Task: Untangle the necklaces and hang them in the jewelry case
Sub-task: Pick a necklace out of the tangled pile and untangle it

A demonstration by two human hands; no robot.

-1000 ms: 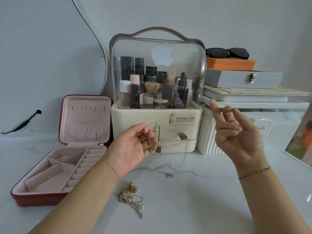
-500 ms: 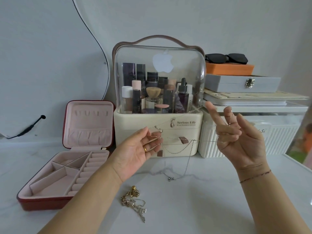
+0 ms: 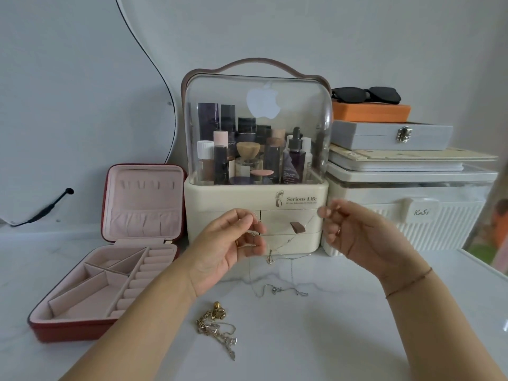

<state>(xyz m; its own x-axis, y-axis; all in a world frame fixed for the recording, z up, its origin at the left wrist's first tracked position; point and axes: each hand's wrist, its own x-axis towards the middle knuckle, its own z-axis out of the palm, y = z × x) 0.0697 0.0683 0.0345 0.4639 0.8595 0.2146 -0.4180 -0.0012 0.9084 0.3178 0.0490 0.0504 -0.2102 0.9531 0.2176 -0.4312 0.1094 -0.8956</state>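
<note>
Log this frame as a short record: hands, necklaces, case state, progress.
left hand: pinches thin chain, held above table
right hand: pinches same chain farther along; blurred
pendant: hangs on thin chain between hands
gold tangle: lies on table, untouched
silver chain: on table below hands; link to held chain unclear
jewelry case: open, at left; nothing hung in lid
progress: untangling; none hung yet

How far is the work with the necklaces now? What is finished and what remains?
Nothing hangs yet: the jewelry case lid is bare. In hand: the left hand and right hand hold a thin silver chain between them, its tail on the table. Left: the gold tangle beside it, then hanging everything.
</note>
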